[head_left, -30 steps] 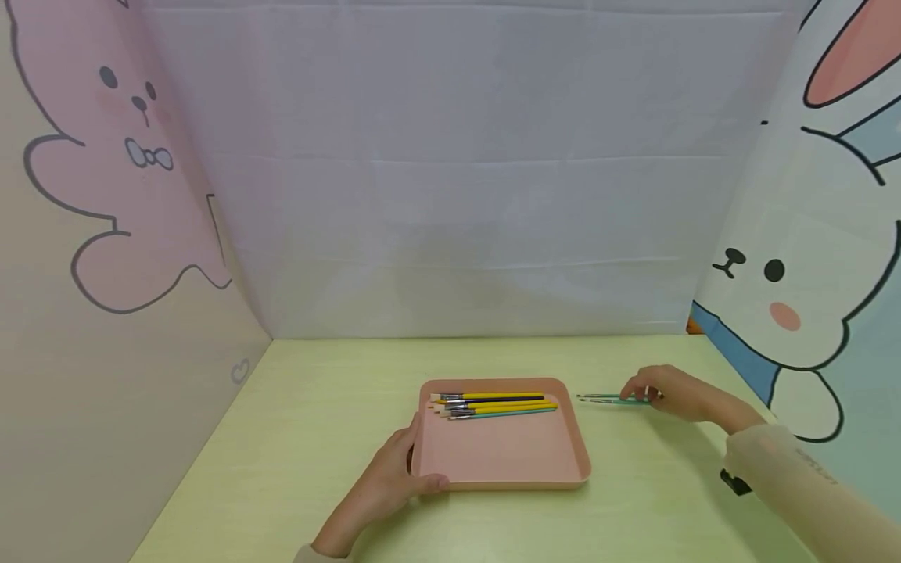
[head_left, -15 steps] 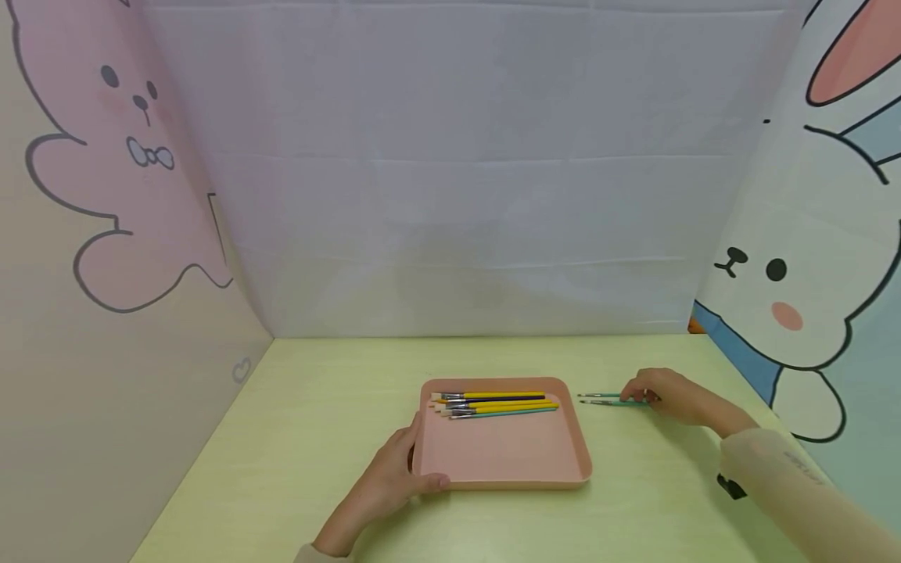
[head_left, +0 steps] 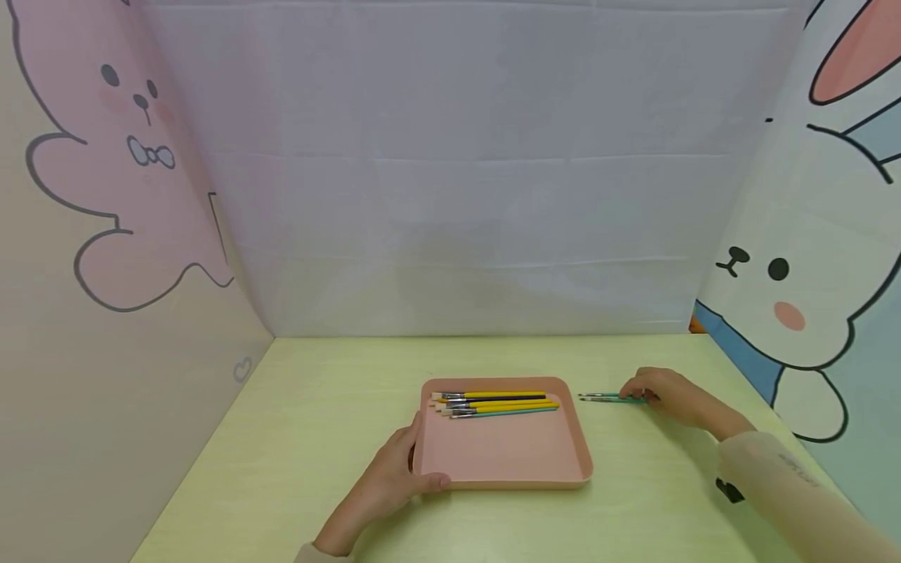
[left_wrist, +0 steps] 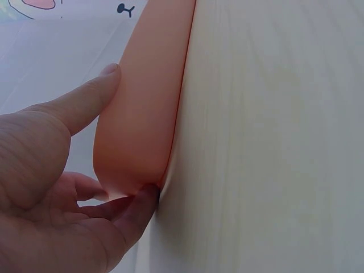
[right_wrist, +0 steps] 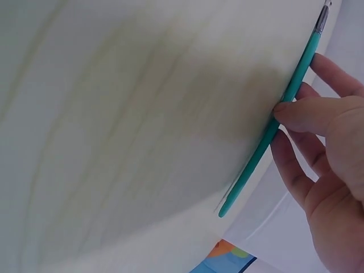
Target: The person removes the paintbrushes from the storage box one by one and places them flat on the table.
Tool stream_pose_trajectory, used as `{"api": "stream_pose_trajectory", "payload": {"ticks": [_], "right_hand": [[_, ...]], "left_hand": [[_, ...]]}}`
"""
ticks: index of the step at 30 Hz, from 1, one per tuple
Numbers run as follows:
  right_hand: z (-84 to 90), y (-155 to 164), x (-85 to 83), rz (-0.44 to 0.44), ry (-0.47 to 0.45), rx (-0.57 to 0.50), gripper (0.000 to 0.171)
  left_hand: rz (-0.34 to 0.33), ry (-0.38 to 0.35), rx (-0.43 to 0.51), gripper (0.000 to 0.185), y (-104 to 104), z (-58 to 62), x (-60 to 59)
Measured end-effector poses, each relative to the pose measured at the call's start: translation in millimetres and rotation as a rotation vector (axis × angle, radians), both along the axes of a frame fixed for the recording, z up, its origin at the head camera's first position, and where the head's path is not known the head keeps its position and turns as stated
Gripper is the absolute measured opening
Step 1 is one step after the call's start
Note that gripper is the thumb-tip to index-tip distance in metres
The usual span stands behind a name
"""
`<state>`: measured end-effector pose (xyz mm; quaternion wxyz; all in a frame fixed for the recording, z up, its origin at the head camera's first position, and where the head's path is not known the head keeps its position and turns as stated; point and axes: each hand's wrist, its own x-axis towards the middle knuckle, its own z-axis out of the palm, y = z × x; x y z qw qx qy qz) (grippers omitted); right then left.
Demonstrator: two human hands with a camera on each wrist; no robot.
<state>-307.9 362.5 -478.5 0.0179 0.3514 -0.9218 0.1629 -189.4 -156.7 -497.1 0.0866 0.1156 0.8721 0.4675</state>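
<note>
A shallow pink tray (head_left: 507,450) lies on the table, holding a row of paintbrushes (head_left: 493,404) with yellow, dark and teal handles along its far side. My left hand (head_left: 389,473) grips the tray's near left corner; in the left wrist view the thumb (left_wrist: 94,96) presses the tray wall and fingers curl at the corner. To the right of the tray, two teal paintbrushes (head_left: 601,399) lie side by side, bristles toward the tray. My right hand (head_left: 665,393) holds their handle ends. The right wrist view shows one teal paintbrush (right_wrist: 298,74) plainly, between thumb and fingers.
The pale wooden table (head_left: 338,391) meets a white cloth backdrop (head_left: 457,195) at the back. Printed cloth sides stand left and right, with a rabbit drawing (head_left: 788,313) close beyond the right hand. A small black item (head_left: 729,490) shows beside the right sleeve.
The nearer teal paintbrush has shifted slightly away from me, closer to the other one, with the right hand's fingers. The left hand and tray stay in place.
</note>
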Motion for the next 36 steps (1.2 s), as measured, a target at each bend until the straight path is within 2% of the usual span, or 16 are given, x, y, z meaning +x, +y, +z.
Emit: {"api": "stream_pose_trajectory", "payload": {"ticks": [9, 21, 29, 36], "right_hand": [[0.6, -2, -0.2, 0.006, 0.03, 0.001, 0.04], [1.5, -3, 1.2, -0.005, 0.038, 0.002, 0.039], [21.4, -8, 5.2, -0.035, 0.049, 0.022, 0.039], [46.3, -25, 11.0, -0.01, 0.098, 0.011, 0.038]], "left_hand": [[0.009, -0.002, -0.011, 0.118, 2, 2.5, 1.6], [0.01, -0.006, -0.013, 0.12, 1, -0.4, 0.2], [0.016, -0.015, -0.017, 0.119, 1, 1.2, 1.0], [0.011, -0.013, -0.009, 0.12, 1, 1.0, 1.0]]}}
